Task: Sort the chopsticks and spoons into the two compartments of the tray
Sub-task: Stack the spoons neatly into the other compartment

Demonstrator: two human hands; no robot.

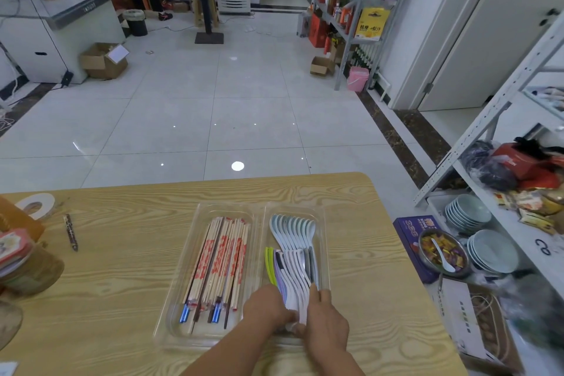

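Note:
A clear plastic tray (195, 223) with two compartments lies on the wooden table. Its left compartment holds several wrapped chopsticks (219, 262) plus a few dark ones. The right compartment holds a row of nested pale spoons (294, 232), with green and purple handles at the left. My left hand (268, 307) and my right hand (325, 320) meet over the near end of the spoon compartment. Both close around the white spoon handles (297, 284), the left from the left side, the right from the right side.
A pen (70, 232), a tape roll (35, 204) and a jar (33, 268) sit on the table's left part. Right of the table, a low shelf carries stacked bowls (467, 212), a metal bowl of sweets (442, 250) and a purple box.

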